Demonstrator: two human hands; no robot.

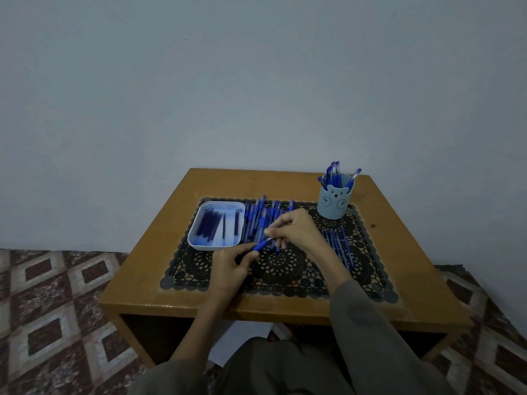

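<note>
**Blue pen (263, 243) slanting between my two hands**

I hold the pen just above the black lace mat (285, 269), near the white tray (199, 244). Its long axis runs from low left up to the right. My left hand (229, 266) pinches the lower, blue grip end, and my right hand (296, 229) closes its fingertips on the upper end, so any pull or push goes along that slant. My right fingers hide the upper end of the pen. I cannot tell whether its parts are joined or apart.

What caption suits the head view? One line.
Left hand and right hand hold a blue pen above a lace mat, beside a tray.
</note>
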